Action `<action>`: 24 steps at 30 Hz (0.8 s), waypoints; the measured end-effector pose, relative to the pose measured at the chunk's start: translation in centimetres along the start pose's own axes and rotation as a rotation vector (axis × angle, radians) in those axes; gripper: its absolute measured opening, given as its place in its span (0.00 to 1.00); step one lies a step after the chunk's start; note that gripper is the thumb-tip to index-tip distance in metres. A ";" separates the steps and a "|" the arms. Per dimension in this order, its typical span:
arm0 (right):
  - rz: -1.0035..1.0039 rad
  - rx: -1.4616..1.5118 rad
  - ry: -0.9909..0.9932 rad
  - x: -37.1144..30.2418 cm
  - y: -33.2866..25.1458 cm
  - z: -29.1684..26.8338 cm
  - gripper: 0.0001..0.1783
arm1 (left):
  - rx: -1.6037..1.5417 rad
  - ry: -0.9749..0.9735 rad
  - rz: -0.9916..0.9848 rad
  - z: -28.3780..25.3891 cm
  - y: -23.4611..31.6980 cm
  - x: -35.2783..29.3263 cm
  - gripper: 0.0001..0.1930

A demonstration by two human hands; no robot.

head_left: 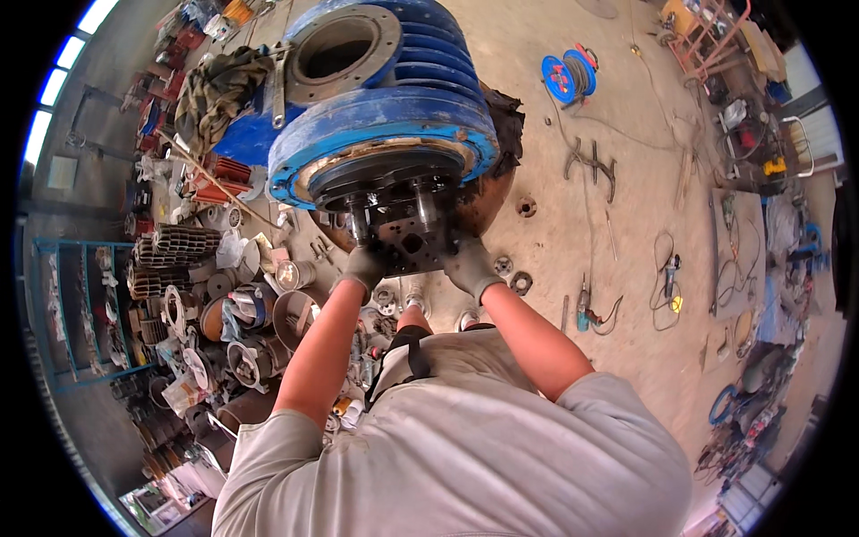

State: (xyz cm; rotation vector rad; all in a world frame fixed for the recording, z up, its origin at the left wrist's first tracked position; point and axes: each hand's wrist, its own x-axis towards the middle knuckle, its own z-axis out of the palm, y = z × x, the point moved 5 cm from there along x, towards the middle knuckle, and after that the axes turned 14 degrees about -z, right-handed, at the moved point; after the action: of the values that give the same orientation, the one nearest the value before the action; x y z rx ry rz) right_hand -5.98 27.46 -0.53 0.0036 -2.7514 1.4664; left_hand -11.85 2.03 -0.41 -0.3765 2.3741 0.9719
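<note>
A large blue ribbed machine housing (376, 121) stands in front of me, its open round end toward me. Two bare metal shafts (428, 206) stick out of that dark, oily end. Just below the shaft ends is a dark metal plate (413, 255) pierced by several holes. In a grey work glove, my left hand (363, 267) grips the plate's left edge. My right hand (472, 268), gloved too, grips its right edge. The fingertips of both are partly hidden behind the plate. Whether the plate touches the shafts, I cannot tell.
On the housing lie a wrench (279, 89) and a dark cloth (217, 94). Metal parts crowd the floor at left beside a blue rack (82, 309). To the right are a blue cable reel (570, 76), a puller (591, 167), a drill (586, 309) and trailing cords.
</note>
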 end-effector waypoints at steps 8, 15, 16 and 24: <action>-0.199 -0.307 -0.115 6.2 -5.1 -1.1 0.31 | 0.525 0.151 0.298 -1.2 7.2 -7.4 0.15; -0.370 -0.377 -0.226 8.6 -0.5 3.1 0.25 | 0.770 0.146 0.464 -1.7 8.3 -7.0 0.13; -0.390 -0.409 -0.298 8.5 -0.3 3.5 0.25 | 0.781 0.118 0.460 -1.8 8.6 -7.3 0.14; -0.257 -0.276 -0.100 7.1 -3.1 0.9 0.17 | 0.838 0.078 0.202 -1.9 9.4 -6.6 0.22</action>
State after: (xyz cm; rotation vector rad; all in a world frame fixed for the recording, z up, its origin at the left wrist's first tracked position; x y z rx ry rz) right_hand -13.07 25.08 1.68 0.4179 -2.8728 1.0461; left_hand -11.33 7.57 9.83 0.1535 2.6650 -0.0252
